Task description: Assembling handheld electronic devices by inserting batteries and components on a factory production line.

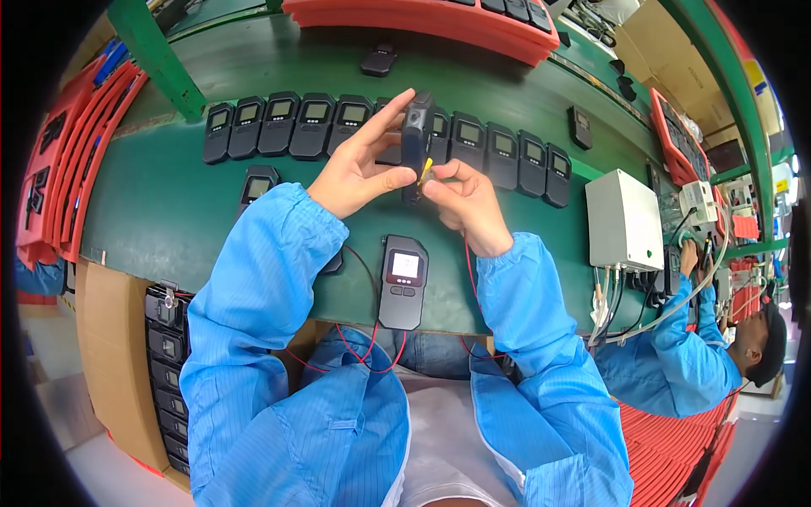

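Observation:
My left hand (pixel 359 165) is closed round a black handheld meter (pixel 416 127), which stands on edge above the middle of the bench. With thumb and fingers my right hand (pixel 467 203) pinches a small yellow piece (pixel 427 166) against the meter's lower side; its exact kind is hard to make out. A red wire (pixel 470 266) hangs below the right hand. In front of me at the bench edge lies another black meter (pixel 403 291) with its screen lit, and red wires loop beneath it. One more meter (pixel 258 184) rests beside my left forearm.
Several black meters (pixel 314 127) stand in a row behind my hands. Red trays (pixel 431 29) are stacked at the back, others (pixel 63 169) at the left. A white box (pixel 625 221) with cables stands right, near a co-worker (pixel 676 355). A carton (pixel 118 363) of meters stands lower left.

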A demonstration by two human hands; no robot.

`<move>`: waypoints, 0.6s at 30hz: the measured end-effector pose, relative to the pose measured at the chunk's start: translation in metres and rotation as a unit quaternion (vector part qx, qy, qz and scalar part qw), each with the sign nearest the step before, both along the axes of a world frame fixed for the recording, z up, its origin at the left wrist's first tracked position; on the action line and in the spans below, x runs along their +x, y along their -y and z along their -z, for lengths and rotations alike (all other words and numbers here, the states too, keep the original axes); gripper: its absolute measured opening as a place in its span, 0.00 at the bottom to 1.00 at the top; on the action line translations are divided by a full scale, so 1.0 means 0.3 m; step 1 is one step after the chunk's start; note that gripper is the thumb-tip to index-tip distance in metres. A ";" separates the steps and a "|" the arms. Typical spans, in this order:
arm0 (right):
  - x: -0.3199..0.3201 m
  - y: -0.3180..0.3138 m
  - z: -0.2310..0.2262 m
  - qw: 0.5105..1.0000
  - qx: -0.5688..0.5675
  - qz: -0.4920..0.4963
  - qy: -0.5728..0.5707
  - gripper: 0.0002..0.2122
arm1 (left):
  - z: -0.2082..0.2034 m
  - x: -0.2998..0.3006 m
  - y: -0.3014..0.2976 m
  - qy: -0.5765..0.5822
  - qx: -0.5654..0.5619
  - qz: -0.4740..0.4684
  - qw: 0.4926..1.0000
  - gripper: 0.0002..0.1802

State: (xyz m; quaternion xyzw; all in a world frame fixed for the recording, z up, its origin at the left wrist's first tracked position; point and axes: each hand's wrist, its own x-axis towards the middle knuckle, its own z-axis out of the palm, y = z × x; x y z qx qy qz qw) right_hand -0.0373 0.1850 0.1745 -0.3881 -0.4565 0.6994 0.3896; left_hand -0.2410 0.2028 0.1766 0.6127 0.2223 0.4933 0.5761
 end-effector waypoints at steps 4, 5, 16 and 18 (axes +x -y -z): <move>0.007 0.011 -0.002 0.998 -0.023 -0.017 -0.059 0.07 | -0.008 0.002 0.008 -0.003 0.005 0.010 1.000 0.47; 0.007 0.010 -0.006 0.997 -0.026 -0.021 -0.068 0.07 | -0.013 0.000 0.009 -0.001 0.007 0.015 1.000 0.47; -0.039 0.010 0.004 0.987 0.127 0.081 0.058 0.21 | -0.009 0.025 0.013 -0.021 0.022 -0.115 0.993 0.51; -0.049 0.002 0.039 0.971 0.204 0.089 0.089 0.20 | -0.020 0.038 0.013 -0.032 0.068 -0.137 0.988 0.52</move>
